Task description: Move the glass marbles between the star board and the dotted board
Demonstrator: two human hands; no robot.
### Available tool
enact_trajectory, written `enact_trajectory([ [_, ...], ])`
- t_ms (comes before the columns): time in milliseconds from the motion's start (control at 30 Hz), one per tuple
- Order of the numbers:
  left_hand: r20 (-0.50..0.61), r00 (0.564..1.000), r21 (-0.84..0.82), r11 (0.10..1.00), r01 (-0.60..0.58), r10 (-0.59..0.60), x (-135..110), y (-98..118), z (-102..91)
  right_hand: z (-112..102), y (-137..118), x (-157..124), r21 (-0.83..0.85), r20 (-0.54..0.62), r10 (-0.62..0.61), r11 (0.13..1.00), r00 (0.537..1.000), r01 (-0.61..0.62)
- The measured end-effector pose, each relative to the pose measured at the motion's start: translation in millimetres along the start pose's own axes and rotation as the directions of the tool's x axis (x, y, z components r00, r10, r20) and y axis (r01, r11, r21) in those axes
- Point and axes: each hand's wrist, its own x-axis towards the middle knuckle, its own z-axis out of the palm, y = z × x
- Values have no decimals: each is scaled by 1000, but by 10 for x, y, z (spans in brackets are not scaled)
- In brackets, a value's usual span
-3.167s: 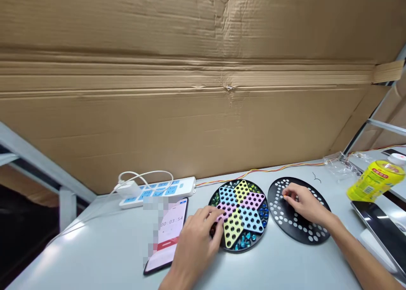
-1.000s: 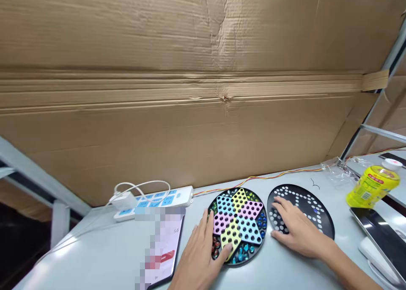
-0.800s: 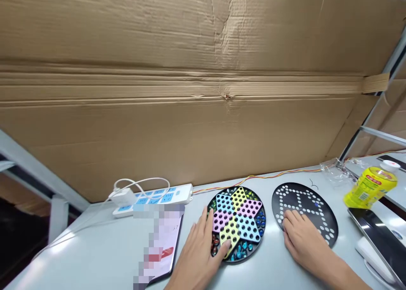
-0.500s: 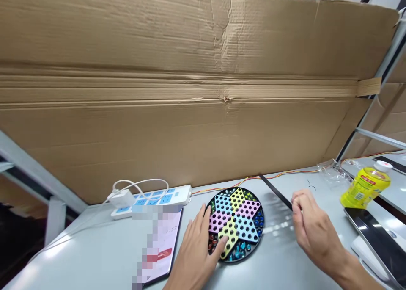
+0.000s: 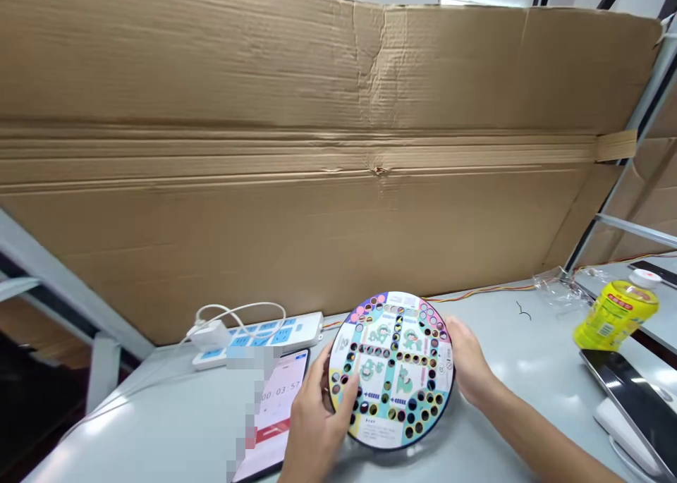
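Observation:
A round game board [image 5: 391,370] with a printed track, dark holes and green cartoon figures faces me, tilted up a little. My left hand [image 5: 322,412] grips its left rim, thumb on the printed face and fingers round the side. At the right rim, my right hand [image 5: 468,363] is closed on the edge, its fingertips hidden behind. The star-patterned Chinese checkers tray cannot be seen; the round board covers that spot. Whether the two touch, I cannot tell.
A tablet [image 5: 278,412] showing a timer lies left of my left hand. Behind it sits a white power strip [image 5: 290,331] with a charger [image 5: 210,335]. On the right are a yellow bottle [image 5: 616,314] and a dark phone-like device [image 5: 629,398]. Cardboard [image 5: 317,236] walls the back.
The round board, seen edge-on in my right hand before, has swung left over the checkers tray with its printed face toward me. My left hand has shifted from the tray to the board's rim.

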Motion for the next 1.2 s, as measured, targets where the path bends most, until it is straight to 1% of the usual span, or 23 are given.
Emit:
enact_trajectory([
  [100, 43, 999, 92, 996, 8, -12, 47, -17, 5, 8, 182, 20, -66, 19, -27, 997, 999, 28],
  [200, 106, 993, 184, 982, 29, -49, 52, -14, 22, -28, 256, 36, -214, 114, -144, 963, 983, 166],
  [300, 125, 989, 253, 967, 41, -74, 40, 1, 54, -37, 321, 80, -306, 144, -188, 925, 972, 225],
  [400, 135, 989, 271, 962, 27, -66, 32, -10, 90, 3, 424, 172, -314, 120, -175, 927, 977, 205],
  [567, 123, 992, 282, 959, 2, -39, 11, -111, 120, 141, 610, 353, -250, 80, -102, 961, 992, 119],
  [700, 166, 985, 290, 957, -8, -42, 1, -231, 137, 238, 710, 402, -256, 88, -135, 954, 987, 153],
  [800, 181, 982, 320, 947, -17, -43, 9, -314, 161, 252, 751, 397, -270, 70, -172, 945, 983, 184],
  [833, 178, 983, 327, 945, -22, -38, 13, -335, 168, 247, 751, 391, -277, 84, -179, 941, 980, 196],
  [933, 170, 985, 335, 941, -54, -4, 28, -366, 172, 209, 692, 353, -340, 212, -185, 907, 960, 250],
  [1000, 176, 984, 342, 937, -75, 15, 34, -354, 160, 175, 608, 300, -424, 318, -173, 853, 932, 303],
  [1100, 196, 981, 386, 918, -87, 10, 29, -297, 130, 119, 468, 193, -535, 445, -114, 762, 889, 365],
  [1200, 247, 969, 440, 892, -107, -6, -3, -245, 110, 57, 386, 94, -588, 508, -36, 716, 861, 377],
])
